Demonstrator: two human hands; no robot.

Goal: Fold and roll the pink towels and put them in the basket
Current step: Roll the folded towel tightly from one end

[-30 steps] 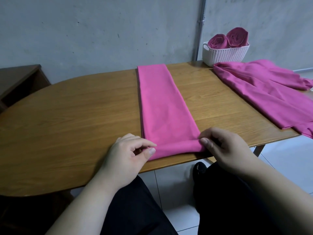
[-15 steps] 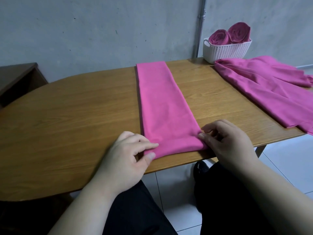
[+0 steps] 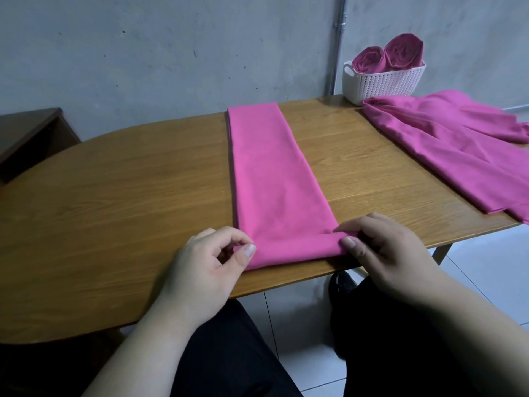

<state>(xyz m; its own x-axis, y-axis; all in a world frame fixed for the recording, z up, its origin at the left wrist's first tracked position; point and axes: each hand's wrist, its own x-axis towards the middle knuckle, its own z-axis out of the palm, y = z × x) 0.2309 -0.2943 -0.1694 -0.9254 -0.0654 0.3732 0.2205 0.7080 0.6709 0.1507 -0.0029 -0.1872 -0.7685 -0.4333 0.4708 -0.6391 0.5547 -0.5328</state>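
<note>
A pink towel [image 3: 272,173], folded into a long narrow strip, runs from the table's far edge to its near edge. Its near end is turned over into a small first roll. My left hand [image 3: 209,262] pinches the left corner of that roll between thumb and fingers. My right hand [image 3: 380,253] pinches the right corner the same way. A white plastic basket [image 3: 383,84] stands at the far right of the table with two rolled pink towels [image 3: 386,55] upright in it.
A wooden table [image 3: 128,202] with a rounded left end carries everything. A loose heap of unfolded pink towels [image 3: 458,147] covers its right side, reaching the basket. A dark wooden cabinet [image 3: 25,136] stands at the left. A grey wall is behind.
Both hands have turned the towel's near end forward, so the small roll has grown slightly thicker. The rest of the towel and the basket stay where they were.
</note>
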